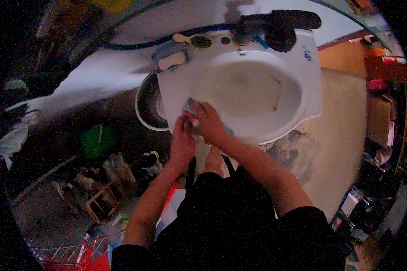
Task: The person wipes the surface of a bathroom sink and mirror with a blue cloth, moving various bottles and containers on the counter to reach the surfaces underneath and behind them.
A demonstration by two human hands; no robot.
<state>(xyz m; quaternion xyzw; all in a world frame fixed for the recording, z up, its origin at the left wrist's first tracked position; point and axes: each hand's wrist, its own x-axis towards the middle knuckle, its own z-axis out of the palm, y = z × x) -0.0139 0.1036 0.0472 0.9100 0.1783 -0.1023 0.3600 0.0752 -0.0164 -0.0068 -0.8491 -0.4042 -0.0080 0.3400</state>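
Note:
Both my hands are together over the front left rim of a white washbasin (253, 139). My right hand (208, 121) is closed on a blue-grey cloth (192, 105), which pokes out past the fingers. A bluish patch, perhaps the same cloth, shows below the right wrist. My left hand (183, 135) meets the right one from below, its fingers bent inward. What those left fingers pinch, if anything, is too blurred to make out. Cloudy water seems to fill the bowl, with a brownish mark on its right side.
On the basin's back ledge are a pale block (172, 61) in a grey dish, a wooden-handled hairbrush (199, 41) and a dark round object (279, 39). A metal bowl (142, 119) sits under the left edge. Lower left are a green object (98, 141) and a wooden crate (101, 201).

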